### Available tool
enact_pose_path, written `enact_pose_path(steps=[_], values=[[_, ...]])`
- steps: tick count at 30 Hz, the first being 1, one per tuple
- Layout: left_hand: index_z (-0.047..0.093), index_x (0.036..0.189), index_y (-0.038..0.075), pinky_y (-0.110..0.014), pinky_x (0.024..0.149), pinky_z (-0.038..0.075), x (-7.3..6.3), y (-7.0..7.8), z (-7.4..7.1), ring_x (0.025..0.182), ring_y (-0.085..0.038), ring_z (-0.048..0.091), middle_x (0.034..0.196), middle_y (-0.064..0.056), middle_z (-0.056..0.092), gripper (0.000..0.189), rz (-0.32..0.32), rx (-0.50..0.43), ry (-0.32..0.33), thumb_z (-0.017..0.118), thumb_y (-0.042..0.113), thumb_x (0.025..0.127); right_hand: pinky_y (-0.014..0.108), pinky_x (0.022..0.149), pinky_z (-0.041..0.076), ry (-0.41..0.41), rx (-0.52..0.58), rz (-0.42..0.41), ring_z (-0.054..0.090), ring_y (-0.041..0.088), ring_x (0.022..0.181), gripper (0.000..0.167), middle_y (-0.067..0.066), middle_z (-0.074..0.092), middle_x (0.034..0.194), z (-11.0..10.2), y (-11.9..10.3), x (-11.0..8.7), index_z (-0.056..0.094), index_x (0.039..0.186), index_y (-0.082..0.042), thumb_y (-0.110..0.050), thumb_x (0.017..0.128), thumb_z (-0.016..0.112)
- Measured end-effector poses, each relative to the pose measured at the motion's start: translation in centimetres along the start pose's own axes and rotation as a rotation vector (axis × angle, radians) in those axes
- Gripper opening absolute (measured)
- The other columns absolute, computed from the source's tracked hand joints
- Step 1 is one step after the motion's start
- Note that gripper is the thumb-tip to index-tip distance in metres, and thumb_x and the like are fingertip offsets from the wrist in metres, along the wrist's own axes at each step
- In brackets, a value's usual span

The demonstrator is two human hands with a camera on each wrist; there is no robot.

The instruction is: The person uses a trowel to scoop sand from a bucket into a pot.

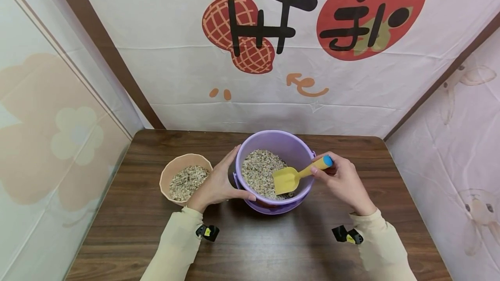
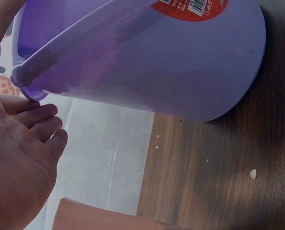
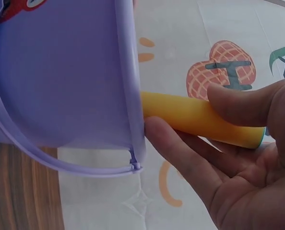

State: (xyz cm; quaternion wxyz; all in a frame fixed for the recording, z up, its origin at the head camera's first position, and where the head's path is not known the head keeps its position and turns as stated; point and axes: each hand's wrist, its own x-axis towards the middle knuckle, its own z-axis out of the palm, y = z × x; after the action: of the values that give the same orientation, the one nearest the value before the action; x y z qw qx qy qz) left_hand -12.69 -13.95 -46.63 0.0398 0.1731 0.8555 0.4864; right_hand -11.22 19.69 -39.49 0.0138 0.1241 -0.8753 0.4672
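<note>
A purple bucket (image 1: 279, 142) stands on the table, tilted slightly in the head view, with pale speckled grit (image 1: 258, 170) inside. My left hand (image 1: 220, 183) holds its left side, thumb along the near rim and fingers farther round the rim. In the left wrist view, those fingers (image 2: 45, 117) meet the rim beside the handle joint. My right hand (image 1: 343, 181) grips a small yellow toy shovel (image 1: 286, 180) by its blue-ended handle, also seen as a yellow handle (image 3: 181, 112) in the right wrist view. The shovel's blade lies over the grit within the bucket.
Left of the bucket, a peach-coloured bowl (image 1: 166, 179) with more of the grit (image 1: 189, 181) sits close to my left wrist. A few pale crumbs (image 2: 253, 174) lie on the wooden table (image 1: 269, 246). Printed cloth walls (image 1: 172, 77) rise behind the table and at both sides.
</note>
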Motion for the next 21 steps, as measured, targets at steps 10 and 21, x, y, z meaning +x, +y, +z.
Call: enact_pose_path(steps=[10,21], values=[[0.019,0.163,0.032,-0.057,0.117,0.027,-0.1,-0.1,0.1,0.15,-0.025,0.025,0.167,-0.001,0.022,0.141,-0.001,0.004,0.003,0.096,0.062,0.05,0.028,0.061,0.057,0.02,0.032,0.031,0.072,0.019,0.076,0.016,0.012,0.072,0.089,1.7,-0.2,0.2,0.067,0.107,0.002,-0.006,0.095,0.072],[0.017,0.163,0.035,-0.057,0.117,0.027,-0.1,-0.2,0.1,0.149,-0.024,0.025,0.166,0.001,0.022,0.14,-0.008,0.0,0.002,0.097,0.061,0.05,0.033,0.073,0.062,0.074,0.23,0.109,0.073,0.032,0.085,0.022,0.023,0.067,0.101,3.4,0.0,0.3,0.064,0.113,0.01,-0.003,0.096,0.069]])
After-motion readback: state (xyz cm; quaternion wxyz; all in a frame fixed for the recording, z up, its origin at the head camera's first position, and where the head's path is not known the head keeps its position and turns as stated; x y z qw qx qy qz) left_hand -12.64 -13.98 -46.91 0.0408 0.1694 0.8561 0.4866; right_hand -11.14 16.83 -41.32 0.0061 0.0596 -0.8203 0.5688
